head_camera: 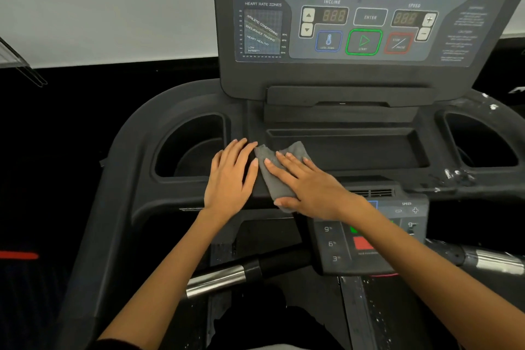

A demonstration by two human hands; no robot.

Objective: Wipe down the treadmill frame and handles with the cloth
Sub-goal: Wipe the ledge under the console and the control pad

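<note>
- Head view, looking down at my two bare forearms coming up from the bottom of the frame onto the treadmill frame [136,187].
- My right hand [309,182] lies palm down at centre frame, wrist angled in from the lower right, flat on the grey cloth [279,170].
- Right fingers [284,163] extended and lightly spread, pressing the cloth onto the ledge; thumb along the cloth's lower edge. Not a pinch, just flat pressure.
- Cloth is crumpled, sits on the front lip of the shallow centre tray [369,148], top corner sticking up past my fingertips.
- My left hand [231,176] just left of the cloth, palm down on the same ledge, fingers straight and slightly fanned, fingertips near the cloth's upper left corner; touching or not, cannot tell.
- Left cup holder [190,145] just left of that hand.
- Console panel [355,25] fills upper right of the frame.
- Chrome handle [216,281] at lower centre, between my forearms, untouched.
</note>
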